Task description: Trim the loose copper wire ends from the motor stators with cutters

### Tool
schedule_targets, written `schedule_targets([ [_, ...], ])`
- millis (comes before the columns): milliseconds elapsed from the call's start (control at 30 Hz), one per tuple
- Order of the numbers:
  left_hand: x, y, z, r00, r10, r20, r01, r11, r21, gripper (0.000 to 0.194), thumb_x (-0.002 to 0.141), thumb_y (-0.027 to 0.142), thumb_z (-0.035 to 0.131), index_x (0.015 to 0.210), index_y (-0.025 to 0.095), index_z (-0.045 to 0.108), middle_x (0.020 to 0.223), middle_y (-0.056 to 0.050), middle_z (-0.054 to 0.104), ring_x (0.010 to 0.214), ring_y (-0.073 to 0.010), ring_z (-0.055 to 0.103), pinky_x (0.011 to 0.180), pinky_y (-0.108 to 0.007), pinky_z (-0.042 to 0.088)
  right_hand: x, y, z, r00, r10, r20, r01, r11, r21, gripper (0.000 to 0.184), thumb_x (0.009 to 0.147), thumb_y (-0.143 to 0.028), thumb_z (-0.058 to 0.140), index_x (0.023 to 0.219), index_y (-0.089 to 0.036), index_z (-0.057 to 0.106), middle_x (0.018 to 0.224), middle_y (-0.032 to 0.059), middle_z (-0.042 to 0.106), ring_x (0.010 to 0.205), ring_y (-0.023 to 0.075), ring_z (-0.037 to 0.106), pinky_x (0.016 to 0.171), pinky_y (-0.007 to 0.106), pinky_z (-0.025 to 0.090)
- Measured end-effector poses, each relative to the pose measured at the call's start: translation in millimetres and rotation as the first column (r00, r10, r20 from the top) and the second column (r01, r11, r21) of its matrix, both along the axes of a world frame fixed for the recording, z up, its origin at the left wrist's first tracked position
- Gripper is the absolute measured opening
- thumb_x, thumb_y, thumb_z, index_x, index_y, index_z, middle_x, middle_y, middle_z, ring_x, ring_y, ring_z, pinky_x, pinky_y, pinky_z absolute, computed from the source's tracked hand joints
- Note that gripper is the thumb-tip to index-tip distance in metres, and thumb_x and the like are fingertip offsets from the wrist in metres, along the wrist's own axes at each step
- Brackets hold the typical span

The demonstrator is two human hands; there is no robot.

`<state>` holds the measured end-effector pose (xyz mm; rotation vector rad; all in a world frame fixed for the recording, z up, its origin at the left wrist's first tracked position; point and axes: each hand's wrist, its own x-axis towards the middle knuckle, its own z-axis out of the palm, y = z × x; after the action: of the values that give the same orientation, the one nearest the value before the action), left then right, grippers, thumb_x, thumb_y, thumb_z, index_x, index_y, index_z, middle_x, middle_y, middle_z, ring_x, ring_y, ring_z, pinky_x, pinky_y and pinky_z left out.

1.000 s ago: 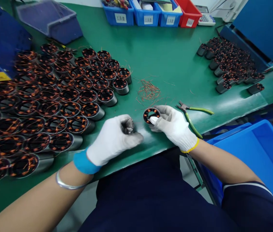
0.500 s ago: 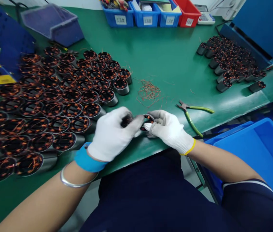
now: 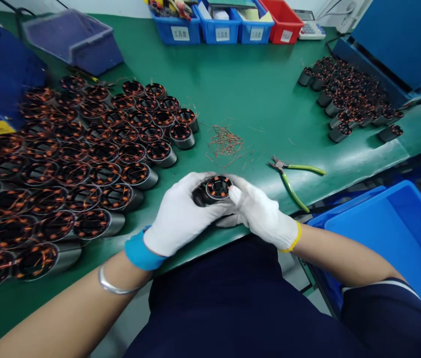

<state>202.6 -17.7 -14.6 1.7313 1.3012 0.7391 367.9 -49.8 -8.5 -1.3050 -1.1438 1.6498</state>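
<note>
Both my hands wear white gloves and meet near the front edge of the green table (image 3: 255,94). My left hand (image 3: 180,216) and my right hand (image 3: 261,214) are closed together round one stator (image 3: 216,188), a grey metal cylinder with copper windings, its open end facing up. A large batch of like stators (image 3: 72,154) lies in rows to the left of my hands.
Green-handled cutters (image 3: 292,174) lie right of my hands, with a heap of cut copper wire bits (image 3: 225,141) behind. A second stator group (image 3: 348,99) sits far right. Blue and red bins (image 3: 220,25) line the back edge; a blue crate (image 3: 393,233) stands low right.
My hands were apart, the right holding the stator alone. The left hand has come in, and both now grip the stator, which has turned its open end up.
</note>
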Motion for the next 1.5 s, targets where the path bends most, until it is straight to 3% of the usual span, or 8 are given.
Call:
schedule_targets([
  [133,-17,14,2.5,0.965,-0.26,0.046,0.264,0.95,-0.165,0.051,0.069,0.042,0.077,0.113,0.018,0.064,0.109,-0.006,0.072,0.098,-0.0261,0.068,0.09,-0.038,0.055,14,-5,6.3,0.844,0.279,0.457,-0.381,0.913,0.146,0.062,0.075,-0.047,0.068,0.129,-0.021,0.05,0.096,0.0044,0.065,0.081,0.0185,0.063,0.069,0.033,0.052],
  [300,-28,28,10.1,0.886,-0.443,-0.138,0.422,0.893,-0.157,0.06,0.071,0.039,0.075,0.125,0.02,0.059,0.118,-0.006,0.069,0.105,-0.0261,0.066,0.097,-0.039,0.053,15,2,-1.0,0.388,-0.086,0.918,-0.555,0.773,0.307,0.063,0.07,-0.059,0.071,0.117,-0.018,0.062,0.109,0.0113,0.06,0.096,0.0289,0.057,0.078,0.041,0.045],
  [600,-20,24,-4.6,0.949,-0.301,-0.099,0.308,0.949,0.073,0.042,0.091,0.048,0.05,0.113,0.018,0.071,0.122,-0.008,0.069,0.114,-0.0251,0.062,0.108,-0.037,0.044,4,11,-13.1,0.36,-0.16,0.919,-0.551,0.759,0.348,0.057,0.075,-0.066,0.062,0.107,-0.019,0.065,0.097,0.0079,0.063,0.088,0.0256,0.057,0.07,0.036,0.036],
  [800,-15,28,0.3,0.912,0.292,0.288,-0.343,0.929,0.143,0.042,0.088,0.05,0.055,0.1,0.015,0.075,0.081,-0.004,0.072,0.057,-0.0133,0.057,0.06,-0.029,0.05,3,10,-9.8,0.327,-0.164,0.93,-0.525,0.787,0.324,0.058,0.07,-0.069,0.063,0.099,-0.019,0.066,0.088,0.0063,0.062,0.082,0.0247,0.058,0.065,0.033,0.032],
  [967,1,15,2.2,0.992,0.102,0.07,-0.099,0.994,-0.048,0.036,0.069,0.038,0.077,0.097,0.015,0.074,0.093,-0.006,0.074,0.081,-0.0212,0.066,0.078,-0.035,0.054,0,10,-11.4,0.282,-0.191,0.94,-0.539,0.779,0.32,0.057,0.072,-0.072,0.058,0.091,-0.018,0.064,0.085,0.0072,0.061,0.081,0.0253,0.059,0.064,0.034,0.03],
  [1167,-4,19,-1.5,0.812,0.437,0.387,-0.48,0.877,0.017,0.015,0.077,0.034,0.07,0.081,0.019,0.071,0.083,-0.003,0.072,0.077,-0.0177,0.066,0.08,-0.035,0.056,-1,10,-11.8,0.269,-0.198,0.942,-0.522,0.792,0.316,0.058,0.069,-0.072,0.06,0.088,-0.018,0.063,0.084,0.006,0.061,0.077,0.0239,0.058,0.062,0.033,0.028],
  [1367,11,8,-0.5,0.957,0.173,0.231,-0.15,0.982,-0.112,0.031,0.065,0.029,0.08,0.092,0.016,0.071,0.092,-0.005,0.075,0.084,-0.0212,0.07,0.083,-0.036,0.057,0,11,-11.2,0.265,-0.208,0.941,-0.521,0.791,0.322,0.059,0.07,-0.073,0.057,0.089,-0.017,0.062,0.083,0.007,0.061,0.078,0.0253,0.06,0.063,0.034,0.031],
  [1500,13,12,3.2,0.907,0.326,0.268,-0.347,0.937,0.035,0.015,0.076,0.032,0.071,0.077,0.017,0.072,0.083,-0.003,0.076,0.08,-0.0189,0.07,0.082,-0.033,0.057,-4,10,-10.6,0.251,-0.189,0.949,-0.51,0.808,0.296,0.059,0.069,-0.072,0.059,0.088,-0.017,0.063,0.083,0.0078,0.062,0.079,0.0262,0.06,0.063,0.035,0.035],
])
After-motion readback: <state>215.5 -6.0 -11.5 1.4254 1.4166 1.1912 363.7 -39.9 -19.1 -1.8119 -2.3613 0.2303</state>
